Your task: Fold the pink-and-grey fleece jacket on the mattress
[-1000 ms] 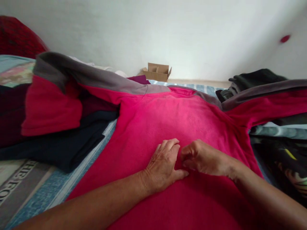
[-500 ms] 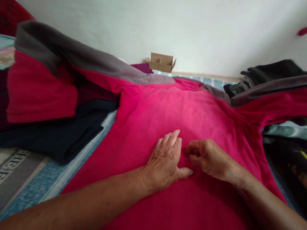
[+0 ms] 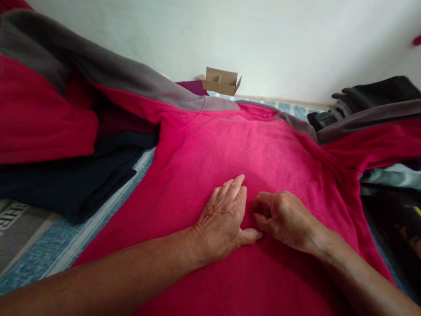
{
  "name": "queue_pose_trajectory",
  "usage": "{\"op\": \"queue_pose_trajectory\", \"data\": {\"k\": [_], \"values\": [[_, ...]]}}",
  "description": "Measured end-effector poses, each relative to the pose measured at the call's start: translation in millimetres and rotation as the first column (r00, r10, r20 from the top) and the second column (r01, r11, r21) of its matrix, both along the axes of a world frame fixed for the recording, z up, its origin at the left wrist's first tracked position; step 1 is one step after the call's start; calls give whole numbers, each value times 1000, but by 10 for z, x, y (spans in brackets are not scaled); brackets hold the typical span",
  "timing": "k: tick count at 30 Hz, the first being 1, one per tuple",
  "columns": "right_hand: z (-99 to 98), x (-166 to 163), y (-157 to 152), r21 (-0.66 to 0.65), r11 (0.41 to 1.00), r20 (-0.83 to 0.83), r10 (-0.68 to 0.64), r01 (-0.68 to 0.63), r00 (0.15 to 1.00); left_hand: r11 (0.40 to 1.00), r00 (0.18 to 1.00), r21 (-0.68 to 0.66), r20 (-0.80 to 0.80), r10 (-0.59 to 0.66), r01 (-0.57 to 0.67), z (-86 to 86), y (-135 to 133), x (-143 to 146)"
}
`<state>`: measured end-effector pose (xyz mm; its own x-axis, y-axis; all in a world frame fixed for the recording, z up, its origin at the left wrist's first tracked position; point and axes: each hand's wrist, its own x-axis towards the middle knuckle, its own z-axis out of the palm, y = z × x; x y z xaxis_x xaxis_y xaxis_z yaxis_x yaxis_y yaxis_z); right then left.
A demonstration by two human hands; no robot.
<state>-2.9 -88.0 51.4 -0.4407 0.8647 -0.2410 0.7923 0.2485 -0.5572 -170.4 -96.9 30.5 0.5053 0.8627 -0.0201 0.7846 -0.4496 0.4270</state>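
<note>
A pink fleece top [image 3: 237, 149] with grey shoulder panels lies spread flat across the bed, sleeves out to both sides. My left hand [image 3: 223, 219] lies flat on its middle, fingers stretched out and together, thumb pointing right. My right hand [image 3: 283, 217] rests beside it with the fingers curled into a pinch on the pink fabric. The two hands almost touch.
Dark navy clothes [image 3: 75, 180] lie under the left sleeve on a blue striped bedspread [image 3: 55, 250]. Dark folded garments [image 3: 371, 98] are piled at the right. A small open cardboard box [image 3: 219, 81] sits by the white wall at the back.
My left fingers have straightened from curled to flat on the fleece. My right hand stayed curled beside it. The view has shifted so the left sleeve sits further left.
</note>
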Motion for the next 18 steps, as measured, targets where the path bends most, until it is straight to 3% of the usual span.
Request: {"op": "queue_pose_trajectory", "data": {"k": [12,15,18], "values": [[-15,32,40,2,999,-70,44,-44,997,1000,1000,-7,12,-17,17,-18,2,-9],[-39,98,55,-135,990,-224,6,-37,975,1000,1000,6,22,-20,20,-43,3,-20],[-54,175,77,-361,932,-369,-101,-42,924,999,999,21,40,-28,27,-60,0,-29]]}}
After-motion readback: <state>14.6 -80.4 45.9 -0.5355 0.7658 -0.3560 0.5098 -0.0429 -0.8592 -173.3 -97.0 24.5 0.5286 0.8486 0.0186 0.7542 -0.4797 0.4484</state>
